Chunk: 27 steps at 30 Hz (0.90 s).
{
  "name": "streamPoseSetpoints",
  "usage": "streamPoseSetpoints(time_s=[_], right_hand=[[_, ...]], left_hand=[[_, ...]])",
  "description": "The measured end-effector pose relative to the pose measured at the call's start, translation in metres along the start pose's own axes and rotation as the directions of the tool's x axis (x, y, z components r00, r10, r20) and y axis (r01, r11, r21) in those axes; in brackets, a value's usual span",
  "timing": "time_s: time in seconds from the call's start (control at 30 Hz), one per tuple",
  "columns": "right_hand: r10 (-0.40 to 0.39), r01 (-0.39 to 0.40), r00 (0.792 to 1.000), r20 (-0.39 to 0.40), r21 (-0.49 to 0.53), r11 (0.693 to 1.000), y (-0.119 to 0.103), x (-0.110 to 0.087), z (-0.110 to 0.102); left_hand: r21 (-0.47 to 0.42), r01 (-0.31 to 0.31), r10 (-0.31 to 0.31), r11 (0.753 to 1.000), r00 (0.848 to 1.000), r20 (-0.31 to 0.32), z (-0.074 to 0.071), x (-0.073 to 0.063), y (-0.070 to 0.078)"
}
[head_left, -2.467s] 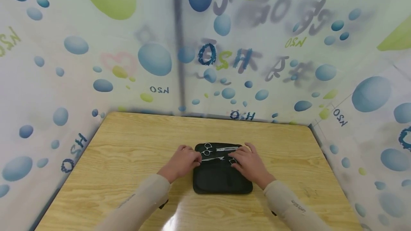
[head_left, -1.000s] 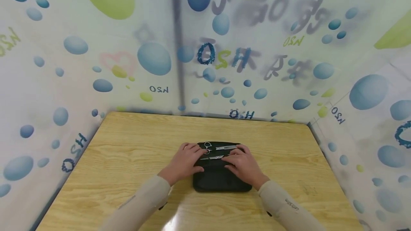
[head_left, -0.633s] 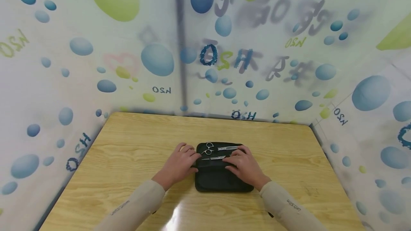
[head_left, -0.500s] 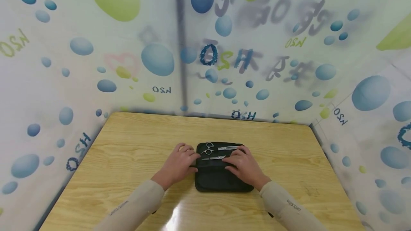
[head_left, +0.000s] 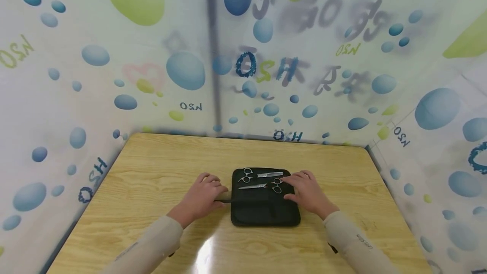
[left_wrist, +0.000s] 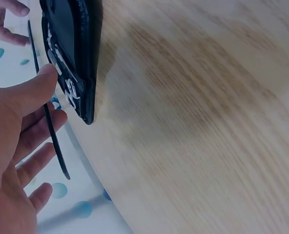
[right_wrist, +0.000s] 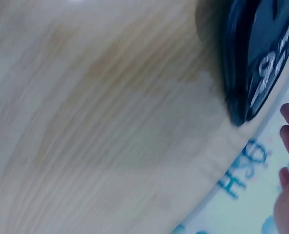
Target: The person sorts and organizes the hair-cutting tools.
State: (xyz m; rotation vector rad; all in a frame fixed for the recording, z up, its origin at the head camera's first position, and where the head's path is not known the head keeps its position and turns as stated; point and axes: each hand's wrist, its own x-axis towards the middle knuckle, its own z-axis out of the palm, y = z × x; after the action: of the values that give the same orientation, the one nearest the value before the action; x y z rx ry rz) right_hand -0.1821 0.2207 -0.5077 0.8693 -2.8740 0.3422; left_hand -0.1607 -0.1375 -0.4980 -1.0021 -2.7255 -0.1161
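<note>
A black zip case [head_left: 247, 219] lies open on the table, with two silver pairs of scissors in its upper half. The upper scissors [head_left: 246, 176] have their finger rings at the left. On the lower scissors [head_left: 253, 187] the rings are at the right. My left hand [head_left: 198, 201] pinches a thin black comb [head_left: 224, 196] between thumb and fingers, left of the case. In the left wrist view the comb [left_wrist: 54, 134] appears edge-on, held above the table. My right hand [head_left: 309, 193] holds nothing; its fingers are loosely spread by the case's right edge, close to the lower scissors' rings.
The wooden table [head_left: 163, 160] extends around the case on all sides. Behind it and at both sides stand pale walls [head_left: 190, 126] printed with blue and green drops.
My left hand has shifted left and down, bringing the comb into sight beyond the case's left edge. My right hand has moved right, off the lower scissors, uncovering their rings.
</note>
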Motion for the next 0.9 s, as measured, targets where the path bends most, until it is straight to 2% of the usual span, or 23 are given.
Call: streamPoseSetpoints(time_s=[0.17,0.3,0.47,0.53,0.67,0.9], right_hand=[[0.073,-0.075,0.990,0.118,0.020,0.997,0.017,-0.008,-0.004],[0.076,-0.084,0.973,0.218,0.028,0.996,0.023,-0.014,-0.004],[0.051,-0.066,0.950,0.307,0.037,0.997,0.025,-0.020,0.001],[0.037,-0.053,0.945,0.325,0.040,0.998,0.025,-0.022,0.005],[0.012,-0.021,0.948,0.317,0.025,0.999,0.025,-0.025,0.013],[0.058,-0.060,0.948,0.314,-0.005,0.998,0.023,-0.027,0.020]], left_hand=[[0.003,-0.018,0.017,1.000,0.998,0.055,-0.004,-0.007,0.000],[0.001,-0.028,0.027,1.000,0.995,0.094,-0.005,-0.008,0.002],[-0.004,-0.053,0.053,0.999,0.993,0.105,-0.003,-0.008,0.003],[-0.005,-0.061,0.061,0.998,0.993,0.104,-0.002,-0.008,0.003],[-0.005,-0.067,0.067,0.998,0.992,0.104,-0.001,-0.008,0.004],[-0.008,-0.055,0.056,0.998,0.991,0.120,0.003,-0.005,0.004]])
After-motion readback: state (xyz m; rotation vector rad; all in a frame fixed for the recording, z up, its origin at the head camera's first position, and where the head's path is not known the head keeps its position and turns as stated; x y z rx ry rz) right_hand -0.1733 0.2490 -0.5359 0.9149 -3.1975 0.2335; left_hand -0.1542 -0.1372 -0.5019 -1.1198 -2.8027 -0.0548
